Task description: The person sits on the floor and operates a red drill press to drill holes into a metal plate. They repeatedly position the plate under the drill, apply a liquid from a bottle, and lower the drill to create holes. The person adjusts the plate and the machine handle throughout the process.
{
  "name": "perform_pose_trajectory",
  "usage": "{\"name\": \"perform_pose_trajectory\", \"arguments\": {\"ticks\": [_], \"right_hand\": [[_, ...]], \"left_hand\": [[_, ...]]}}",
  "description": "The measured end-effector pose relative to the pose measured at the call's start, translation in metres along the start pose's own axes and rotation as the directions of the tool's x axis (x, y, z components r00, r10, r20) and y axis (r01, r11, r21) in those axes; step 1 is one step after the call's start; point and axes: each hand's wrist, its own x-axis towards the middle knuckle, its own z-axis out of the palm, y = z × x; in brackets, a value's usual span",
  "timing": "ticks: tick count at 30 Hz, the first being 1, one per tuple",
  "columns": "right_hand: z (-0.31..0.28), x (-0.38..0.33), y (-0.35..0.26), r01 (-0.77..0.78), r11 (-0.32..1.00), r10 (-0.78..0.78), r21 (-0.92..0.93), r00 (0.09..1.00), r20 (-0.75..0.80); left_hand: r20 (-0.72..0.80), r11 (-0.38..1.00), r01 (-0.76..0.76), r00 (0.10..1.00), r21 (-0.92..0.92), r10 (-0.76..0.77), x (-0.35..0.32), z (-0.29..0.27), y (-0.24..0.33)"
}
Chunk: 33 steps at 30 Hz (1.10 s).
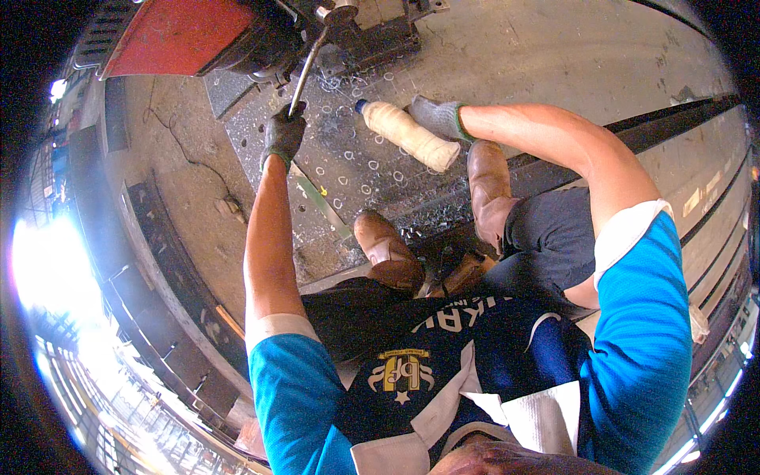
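My left hand [283, 136], in a dark grey work glove, is closed round the lower end of a metal lever [309, 70]. The lever runs up to the hub of a red machine [176, 39] at the top left. My right hand [437, 118], in a grey glove with a green cuff, is against the side of a cloth-wrapped bottle [406, 136] with a blue cap. The bottle is tilted, its cap toward the machine and its base toward me; most of the right fingers are hidden. Below lies a steel plate [348, 158] with white ring marks, holes and shavings.
Metal shavings [431, 207] are heaped near my brown boots [384, 241]. Dark steel parts [384, 36] stand beside the machine. A long slotted edge [673, 119] crosses the right side. A thin cable [194, 158] lies on the floor at left.
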Motion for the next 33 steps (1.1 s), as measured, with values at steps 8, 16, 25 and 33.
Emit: {"name": "perform_pose_trajectory", "arguments": {"ticks": [8,16,25,33], "right_hand": [[0.002,0.002,0.003,0.021,0.998,-0.02,0.055,1.0,-0.008],[0.003,0.004,0.01,0.031,0.994,-0.029,0.102,0.999,-0.027],[0.004,0.002,0.009,0.036,0.991,-0.034,0.128,0.999,-0.018],[0.003,-0.001,0.016,0.028,0.988,-0.024,0.155,0.999,-0.023]], "left_hand": [[-0.018,0.998,0.006,1.0,0.06,-0.005,-0.002,-0.002,0.002],[-0.006,0.999,0.044,0.999,0.014,-0.044,-0.001,0.0,0.006],[-0.006,0.988,-0.104,0.994,0.118,0.105,0.011,0.005,-0.014],[0.03,0.999,-0.034,0.999,0.019,0.033,0.012,0.011,-0.012]]}}
